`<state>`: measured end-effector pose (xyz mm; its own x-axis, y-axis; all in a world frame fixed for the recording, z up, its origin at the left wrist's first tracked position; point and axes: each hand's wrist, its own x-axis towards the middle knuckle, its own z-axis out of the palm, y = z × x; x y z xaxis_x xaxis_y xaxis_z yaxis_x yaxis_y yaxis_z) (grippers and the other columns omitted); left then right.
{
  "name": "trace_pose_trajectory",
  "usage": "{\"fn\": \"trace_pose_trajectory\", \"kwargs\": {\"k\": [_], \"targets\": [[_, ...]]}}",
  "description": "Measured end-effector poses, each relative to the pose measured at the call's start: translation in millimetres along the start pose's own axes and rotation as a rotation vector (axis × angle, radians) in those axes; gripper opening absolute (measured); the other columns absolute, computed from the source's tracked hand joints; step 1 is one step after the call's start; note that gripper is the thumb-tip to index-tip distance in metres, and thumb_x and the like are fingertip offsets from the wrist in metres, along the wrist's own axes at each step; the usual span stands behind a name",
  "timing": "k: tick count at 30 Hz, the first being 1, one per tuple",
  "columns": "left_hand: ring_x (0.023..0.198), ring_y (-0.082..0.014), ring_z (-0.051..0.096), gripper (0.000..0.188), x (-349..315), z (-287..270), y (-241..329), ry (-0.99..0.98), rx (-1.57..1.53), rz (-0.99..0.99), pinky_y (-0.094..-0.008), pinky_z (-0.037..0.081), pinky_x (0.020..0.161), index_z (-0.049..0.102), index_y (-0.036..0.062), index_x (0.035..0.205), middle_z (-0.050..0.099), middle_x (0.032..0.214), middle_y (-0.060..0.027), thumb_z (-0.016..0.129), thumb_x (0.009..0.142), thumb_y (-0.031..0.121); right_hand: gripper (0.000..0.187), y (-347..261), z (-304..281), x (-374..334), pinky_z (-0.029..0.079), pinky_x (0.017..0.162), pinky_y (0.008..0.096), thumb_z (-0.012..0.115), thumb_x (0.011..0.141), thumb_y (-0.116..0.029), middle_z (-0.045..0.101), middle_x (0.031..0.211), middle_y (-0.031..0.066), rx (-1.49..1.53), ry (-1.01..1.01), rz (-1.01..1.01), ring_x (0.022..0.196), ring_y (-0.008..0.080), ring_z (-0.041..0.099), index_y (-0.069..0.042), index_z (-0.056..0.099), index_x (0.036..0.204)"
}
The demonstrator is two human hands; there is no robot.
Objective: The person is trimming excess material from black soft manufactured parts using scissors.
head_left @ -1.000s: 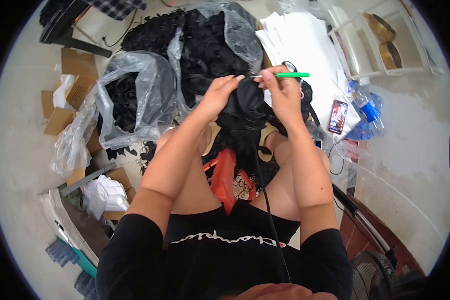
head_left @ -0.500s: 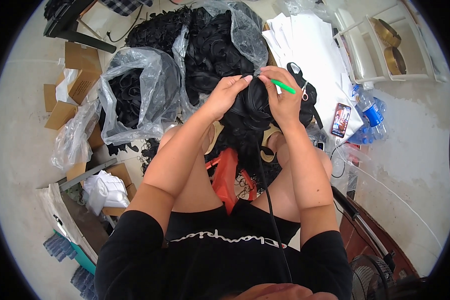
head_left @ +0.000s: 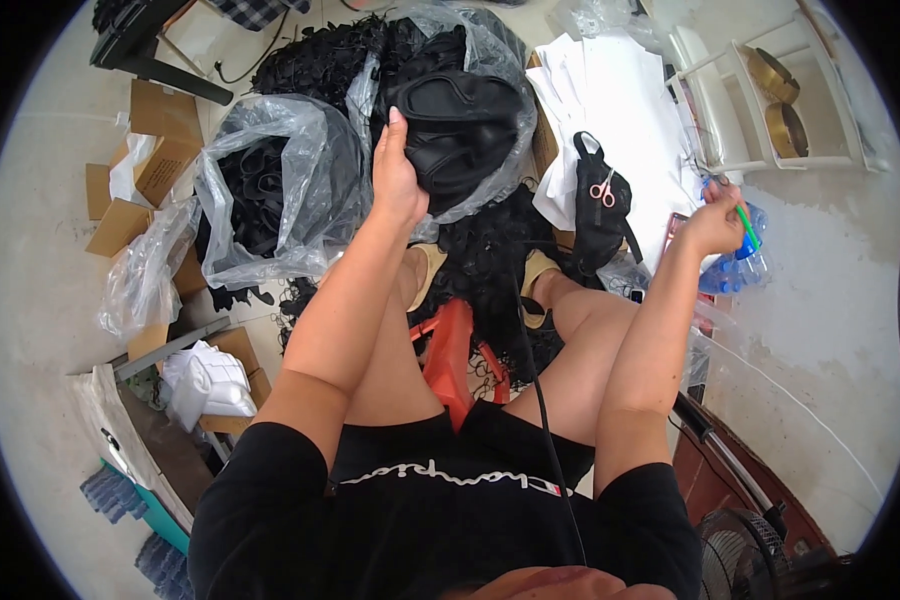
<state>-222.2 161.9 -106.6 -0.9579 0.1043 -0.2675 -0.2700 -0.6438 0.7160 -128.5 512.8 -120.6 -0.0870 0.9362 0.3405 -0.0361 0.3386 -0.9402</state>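
Your left hand [head_left: 400, 180] holds the bulging, smooth black moulded piece [head_left: 460, 130] by its left side, over the crumpled clear plastic bag [head_left: 513, 163]. Well apart from it, your right hand [head_left: 715, 222] is closed around a slim green-handled tool [head_left: 748, 228], near the clear plastic bottles [head_left: 730, 277]. Pink-handled scissors [head_left: 602, 193] lie on the black fabric pouch [head_left: 598, 228] between your hands.

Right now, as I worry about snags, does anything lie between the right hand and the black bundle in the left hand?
Yes: across the picture, a black bag with pink scissors on it, and white sheets, lie between the right hand and the black bundle. Their height can't be judged.
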Motion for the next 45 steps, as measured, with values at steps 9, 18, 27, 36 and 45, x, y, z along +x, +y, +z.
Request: {"fn": "trace_pose_trajectory", "kwargs": {"k": [9, 18, 27, 36, 45], "targets": [[0.097, -0.0101, 0.057, 0.032, -2.8, -6.3, -9.8, -0.208, 0.151, 0.018, -0.0257, 0.043, 0.090, 0.059, 0.0027, 0.111, 0.064, 0.109, -0.0031, 0.047, 0.099, 0.030, 0.025, -29.6, 26.5, -95.5, 0.047, 0.056, 0.0218, 0.067, 0.088, -0.024, 0.067, 0.081, 0.0056, -0.406, -1.307, 0.294, 0.069, 0.0105, 0.062, 0.000, 0.066, 0.095], [0.097, -0.0083, 0.056, 0.028, -25.9, 14.6, -28.1, -0.332, 0.177, -0.071, -0.0241, 0.043, 0.088, 0.060, 0.0040, 0.114, 0.063, 0.108, -0.0012, 0.048, 0.099, 0.024, 0.008, -99.9, 43.2, -160.0, 0.046, 0.075, 0.0236, 0.068, 0.085, -0.011, 0.066, 0.093, 0.0068, 0.416, -1.066, 0.077, 0.087, 0.0126, 0.060, -0.003, 0.069, 0.088], [0.096, -0.0074, 0.055, 0.030, -26.9, 14.1, -26.7, -0.365, 0.187, -0.073, -0.0235, 0.042, 0.088, 0.059, 0.0036, 0.116, 0.063, 0.108, -0.0002, 0.048, 0.099, 0.026, 0.008, -100.2, 45.6, -160.4, 0.044, 0.070, 0.0249, 0.070, 0.082, -0.010, 0.067, 0.091, 0.0058, 0.349, -1.076, 0.029, 0.083, 0.0134, 0.061, -0.005, 0.070, 0.088], [0.089, -0.0041, 0.053, 0.031, -29.0, 8.2, -25.3, -0.330, 0.262, -0.058, -0.0210, 0.043, 0.082, 0.060, 0.0044, 0.114, 0.062, 0.101, 0.0030, 0.049, 0.099, 0.029, 0.017, -76.9, 50.4, -97.6, 0.053, 0.070, 0.0309, 0.054, 0.089, -0.001, 0.070, 0.092, 0.0086, -0.052, -0.436, -0.428, 0.082, 0.0170, 0.068, -0.004, 0.067, 0.099], [0.103, -0.0147, 0.059, 0.035, 8.7, -13.1, 13.6, -0.175, -0.054, -0.034, -0.0329, 0.046, 0.092, 0.055, 0.0069, 0.116, 0.062, 0.113, -0.0042, 0.043, 0.100, 0.035, 0.022, -1.3, -29.1, 36.5, 0.053, 0.057, 0.0255, 0.054, 0.095, -0.014, 0.070, 0.085, 0.0144, -0.130, 0.041, -0.054, 0.069, 0.0186, 0.068, 0.006, 0.062, 0.090]]}}
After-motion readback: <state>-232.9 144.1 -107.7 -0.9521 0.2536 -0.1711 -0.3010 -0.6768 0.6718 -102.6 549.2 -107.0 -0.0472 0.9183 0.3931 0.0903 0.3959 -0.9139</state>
